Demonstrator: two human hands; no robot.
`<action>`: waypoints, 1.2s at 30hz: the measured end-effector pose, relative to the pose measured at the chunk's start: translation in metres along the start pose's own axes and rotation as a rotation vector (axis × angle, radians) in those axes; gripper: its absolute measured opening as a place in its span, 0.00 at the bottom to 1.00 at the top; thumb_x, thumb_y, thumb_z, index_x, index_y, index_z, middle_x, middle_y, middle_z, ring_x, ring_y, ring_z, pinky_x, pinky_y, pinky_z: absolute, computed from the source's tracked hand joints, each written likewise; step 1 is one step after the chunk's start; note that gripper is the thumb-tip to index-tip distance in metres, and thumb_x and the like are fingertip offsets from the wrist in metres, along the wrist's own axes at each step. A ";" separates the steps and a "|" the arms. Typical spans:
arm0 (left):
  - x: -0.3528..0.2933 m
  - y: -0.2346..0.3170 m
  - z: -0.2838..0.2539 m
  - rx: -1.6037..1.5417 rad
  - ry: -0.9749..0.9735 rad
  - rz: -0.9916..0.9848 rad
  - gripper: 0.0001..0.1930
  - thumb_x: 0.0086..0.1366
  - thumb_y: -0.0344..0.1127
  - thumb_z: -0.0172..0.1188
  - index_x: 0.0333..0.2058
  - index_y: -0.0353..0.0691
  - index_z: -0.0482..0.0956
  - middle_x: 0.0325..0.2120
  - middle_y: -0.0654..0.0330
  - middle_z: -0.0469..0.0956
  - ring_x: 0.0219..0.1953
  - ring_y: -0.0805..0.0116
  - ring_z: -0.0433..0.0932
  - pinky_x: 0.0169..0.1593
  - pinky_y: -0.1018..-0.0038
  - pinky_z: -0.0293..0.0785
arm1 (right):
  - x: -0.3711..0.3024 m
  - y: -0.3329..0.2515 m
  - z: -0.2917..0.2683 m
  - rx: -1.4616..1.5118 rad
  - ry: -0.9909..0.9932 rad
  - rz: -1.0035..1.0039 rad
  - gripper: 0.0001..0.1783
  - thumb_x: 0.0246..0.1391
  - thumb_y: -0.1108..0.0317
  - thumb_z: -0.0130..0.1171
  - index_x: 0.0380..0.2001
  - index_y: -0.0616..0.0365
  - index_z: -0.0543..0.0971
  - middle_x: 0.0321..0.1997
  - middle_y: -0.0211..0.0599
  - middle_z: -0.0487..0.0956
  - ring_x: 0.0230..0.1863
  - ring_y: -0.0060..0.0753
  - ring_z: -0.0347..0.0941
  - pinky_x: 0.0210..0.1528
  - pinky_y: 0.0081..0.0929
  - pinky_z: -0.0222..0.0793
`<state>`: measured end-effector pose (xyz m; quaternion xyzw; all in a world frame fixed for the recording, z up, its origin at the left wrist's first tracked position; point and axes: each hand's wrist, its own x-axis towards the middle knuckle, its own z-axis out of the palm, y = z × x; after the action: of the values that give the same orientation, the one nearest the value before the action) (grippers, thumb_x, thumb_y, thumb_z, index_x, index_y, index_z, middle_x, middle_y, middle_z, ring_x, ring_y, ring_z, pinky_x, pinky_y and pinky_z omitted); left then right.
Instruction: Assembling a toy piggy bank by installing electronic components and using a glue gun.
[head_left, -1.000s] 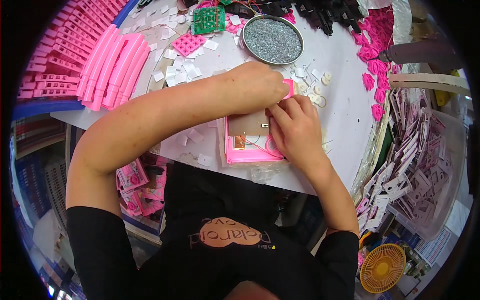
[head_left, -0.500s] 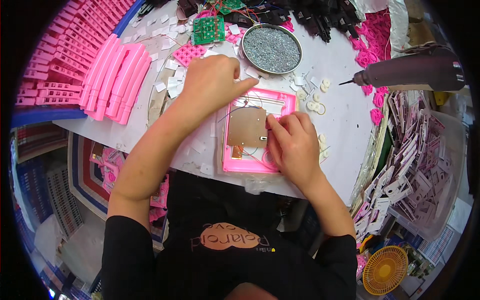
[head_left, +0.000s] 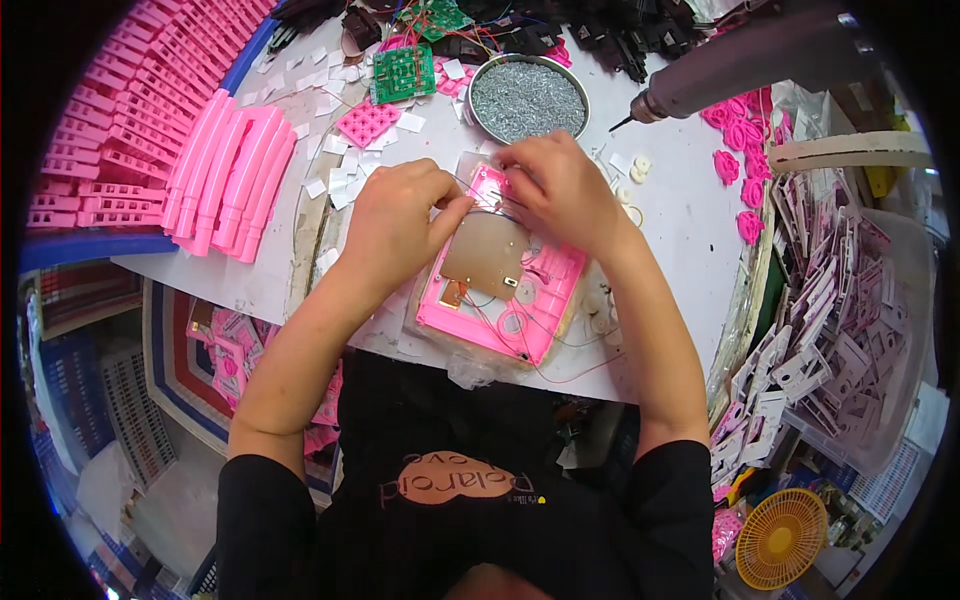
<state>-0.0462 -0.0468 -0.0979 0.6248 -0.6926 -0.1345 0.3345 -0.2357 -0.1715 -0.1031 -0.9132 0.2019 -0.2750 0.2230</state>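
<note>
On the table (head_left: pixel 685 250), the pink casing (head_left: pixel 553 290) slants lengthwise away and right.

Pink casing (head_left: pixel 468 328), left hand (head_left: pixel 405 210) and right hand (head_left: pixel 562 188) (both bare) at its far end, dark driver (head_left: pixel 755 68) off to the right

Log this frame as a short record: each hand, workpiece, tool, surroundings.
Left hand: at the far left of the pink case, grip unclear
Right hand: over the case's far end, fingers curled, partly blurred
Workpiece: open case, brown board and thin wires inside
Tool: dark power screwdriver, unheld, bit pointing left
Beyond the hands: screws in a round dish; green circuit board
</note>
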 end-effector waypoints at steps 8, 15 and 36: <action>0.026 0.034 0.001 -0.045 0.156 0.139 0.17 0.56 0.31 0.63 0.45 0.37 0.78 0.38 0.52 0.83 0.42 0.53 0.82 0.45 0.61 0.75 | -0.021 -0.036 -0.022 -0.068 0.105 0.155 0.07 0.50 0.73 0.64 0.34 0.60 0.83 0.30 0.41 0.80 0.35 0.47 0.74 0.38 0.39 0.71; 0.027 0.033 0.023 -0.345 -0.151 -0.118 0.12 0.61 0.32 0.64 0.42 0.35 0.82 0.31 0.51 0.84 0.31 0.60 0.83 0.35 0.68 0.78 | -0.049 -0.051 -0.013 -0.031 0.333 0.305 0.06 0.49 0.72 0.69 0.33 0.59 0.84 0.27 0.37 0.81 0.29 0.39 0.75 0.32 0.34 0.71; 0.006 0.018 0.033 -0.130 0.112 0.346 0.10 0.53 0.30 0.70 0.35 0.46 0.82 0.28 0.66 0.80 0.30 0.65 0.77 0.43 0.67 0.66 | -0.083 -0.065 -0.042 0.524 -0.037 0.569 0.32 0.55 0.72 0.63 0.64 0.58 0.72 0.19 0.25 0.71 0.20 0.13 0.64 0.25 0.18 0.62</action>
<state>-0.0805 -0.0568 -0.1095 0.4798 -0.7599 -0.0844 0.4304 -0.3082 -0.0893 -0.0725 -0.7375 0.3661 -0.2277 0.5199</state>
